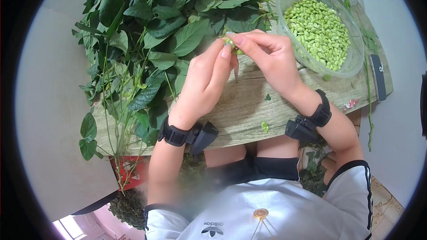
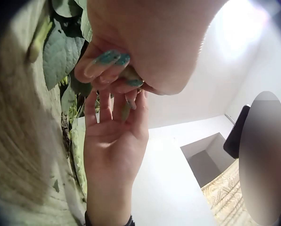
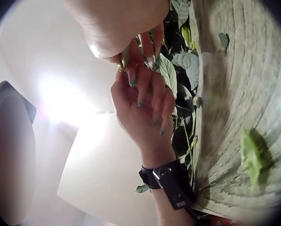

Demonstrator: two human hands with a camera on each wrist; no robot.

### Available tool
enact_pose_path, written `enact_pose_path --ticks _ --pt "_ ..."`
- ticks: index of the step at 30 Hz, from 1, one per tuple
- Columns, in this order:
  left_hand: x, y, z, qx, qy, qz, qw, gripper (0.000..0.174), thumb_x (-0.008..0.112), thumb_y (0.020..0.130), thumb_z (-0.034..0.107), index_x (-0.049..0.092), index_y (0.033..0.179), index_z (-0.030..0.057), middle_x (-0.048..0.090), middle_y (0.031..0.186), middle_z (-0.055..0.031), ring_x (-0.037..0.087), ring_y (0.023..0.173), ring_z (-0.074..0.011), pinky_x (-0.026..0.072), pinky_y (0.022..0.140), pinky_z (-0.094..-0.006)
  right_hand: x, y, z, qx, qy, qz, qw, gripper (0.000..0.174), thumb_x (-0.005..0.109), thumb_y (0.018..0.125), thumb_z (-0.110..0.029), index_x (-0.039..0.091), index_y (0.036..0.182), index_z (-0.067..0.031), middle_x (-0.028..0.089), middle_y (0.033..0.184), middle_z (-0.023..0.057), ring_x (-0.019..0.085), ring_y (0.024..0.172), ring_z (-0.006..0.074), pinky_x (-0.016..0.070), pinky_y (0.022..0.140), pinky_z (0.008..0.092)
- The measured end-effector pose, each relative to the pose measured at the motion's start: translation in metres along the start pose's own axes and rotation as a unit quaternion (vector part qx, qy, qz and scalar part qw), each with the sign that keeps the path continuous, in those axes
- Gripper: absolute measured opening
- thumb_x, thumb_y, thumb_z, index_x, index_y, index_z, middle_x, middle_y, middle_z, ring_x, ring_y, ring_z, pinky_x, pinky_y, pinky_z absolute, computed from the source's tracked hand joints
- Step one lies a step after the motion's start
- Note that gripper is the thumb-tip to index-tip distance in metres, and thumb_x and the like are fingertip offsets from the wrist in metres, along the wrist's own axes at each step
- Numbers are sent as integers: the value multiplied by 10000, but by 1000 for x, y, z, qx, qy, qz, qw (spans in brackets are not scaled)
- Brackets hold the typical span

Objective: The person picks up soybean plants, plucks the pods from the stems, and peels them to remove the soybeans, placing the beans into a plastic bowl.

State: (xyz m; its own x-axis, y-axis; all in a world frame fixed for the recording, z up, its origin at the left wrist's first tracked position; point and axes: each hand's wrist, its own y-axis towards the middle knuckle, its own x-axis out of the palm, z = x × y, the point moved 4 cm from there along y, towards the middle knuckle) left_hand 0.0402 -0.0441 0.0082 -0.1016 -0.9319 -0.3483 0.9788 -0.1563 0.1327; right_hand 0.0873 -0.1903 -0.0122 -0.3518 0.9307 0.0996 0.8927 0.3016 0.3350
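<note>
Over the wooden table, my left hand (image 1: 205, 78) and right hand (image 1: 273, 58) meet at the fingertips. Between them is a green bean pod (image 1: 227, 40), pinched by thumb and fingers of both hands and mostly covered by them. A bit of the pod (image 2: 126, 112) shows against the right palm in the left wrist view. Painted blue-green nails (image 3: 140, 104) show on the left fingers, curled in toward the palm in the right wrist view. To the right of the hands stands a clear plastic tub (image 1: 307, 65), with many shelled green beans (image 1: 318, 31) inside.
A large heap of leafy bean plants (image 1: 164, 18) covers the table's back and left. A loose green pod (image 1: 265, 127) lies near the front edge of the tabletop (image 1: 240, 111). A dark phone-like slab (image 1: 378, 78) rests by the right edge, beside a hanging stem (image 1: 369, 120).
</note>
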Motion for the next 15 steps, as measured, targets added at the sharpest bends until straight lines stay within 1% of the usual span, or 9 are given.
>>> enact_pose_path --ticks 2,8,9,10,11,12,13,14,15 --pt "0 -1 1 -5 -12 -2 1000 254 400 1053 178 532 966 -21 601 728 -111 531 600 -188 434 582 -320 1 -1 0 -1 4 -2 1000 183 681 937 -135 762 1051 -17 745 960 100 654 871 123 507 789 258" --pt "-1 -1 -3 -25 -32 5 999 243 395 1050 163 532 954 -13 555 690 -84 505 572 -168 416 560 -305 5 0 -1 -7 16 1 1000 183 680 937 -120 752 1068 -15 732 994 88 665 886 122 521 795 265" --pt "-1 -1 -4 -25 -33 6 999 243 395 1050 163 532 954 -13 555 690 -84 505 572 -168 416 560 -305 7 1 -2 -22 36 32 999 173 683 927 -108 755 1062 -26 728 1000 82 667 886 133 525 793 270" --pt "0 -1 -5 -15 -32 18 999 237 399 1049 157 535 953 -10 549 691 -71 490 571 -149 405 552 -295 7 2 -3 -37 54 65 996 166 687 917 -95 758 1056 -36 724 1006 77 670 885 145 529 790 274" --pt "2 0 -5 -4 -32 28 999 230 402 1049 151 537 952 -8 543 692 -58 475 570 -131 394 544 -286 5 4 -2 -37 50 68 996 166 687 917 -95 758 1056 -36 724 1006 77 670 885 145 529 790 274" --pt "4 0 -4 -1 -38 22 999 230 402 1049 151 537 952 -8 543 692 -58 475 570 -131 394 544 -286 3 5 -6 -130 -58 50 989 167 697 899 -86 761 1049 -50 719 1000 69 669 878 161 532 775 281" --pt "3 -1 -4 -10 -34 38 999 225 405 1050 146 541 953 -5 533 692 -42 464 581 -111 385 540 -276 2 3 -11 -219 -167 30 961 172 706 881 -76 765 1042 -63 714 994 62 668 872 177 536 760 287" --pt "2 -2 -3 -18 -32 52 998 220 408 1050 141 545 954 -1 523 692 -26 453 593 -90 376 536 -267 2 3 -13 -242 -202 37 948 179 728 851 -95 770 1024 -83 703 951 57 648 874 205 529 758 306" --pt "1 -2 -2 3 7 63 998 212 413 1052 141 558 980 3 503 699 7 439 617 -66 365 536 -251 3 3 -12 -257 -214 40 941 169 731 850 -115 771 1011 -85 702 945 51 636 875 209 523 761 315"
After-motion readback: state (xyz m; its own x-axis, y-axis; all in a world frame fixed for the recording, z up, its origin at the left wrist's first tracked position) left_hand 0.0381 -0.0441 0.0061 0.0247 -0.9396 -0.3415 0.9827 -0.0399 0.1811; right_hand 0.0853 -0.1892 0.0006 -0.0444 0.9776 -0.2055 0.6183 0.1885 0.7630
